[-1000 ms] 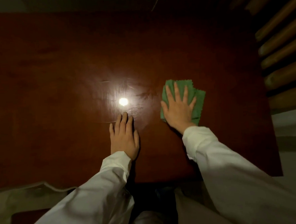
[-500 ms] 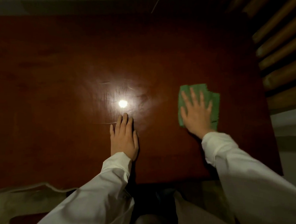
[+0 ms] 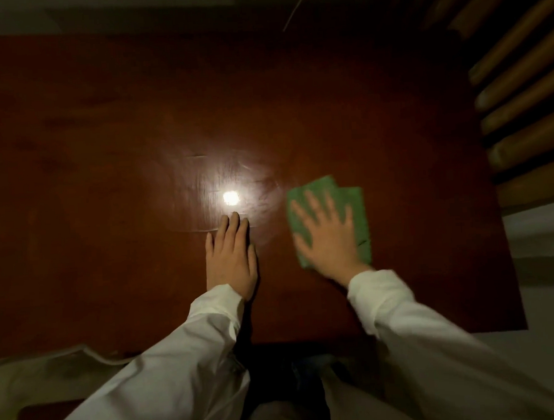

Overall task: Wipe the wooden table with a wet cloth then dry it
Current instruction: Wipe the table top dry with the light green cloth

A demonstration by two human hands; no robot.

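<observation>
Our right hand point(image 3: 328, 239) presses the green cloth point(image 3: 355, 205) flat, fingers spread.
Our left hand point(image 3: 231, 260) rests released on the counter point(image 3: 106, 154); bare wood stretches left and ahead.

Both arms wear long white sleeves point(image 3: 168, 369) with loose cuffs; light trousers point(image 3: 353, 408) show at the frame's bottom.

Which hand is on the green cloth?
The right hand, pressing flat on the folded green cloth. The left hand rests on bare wooden table.
</observation>
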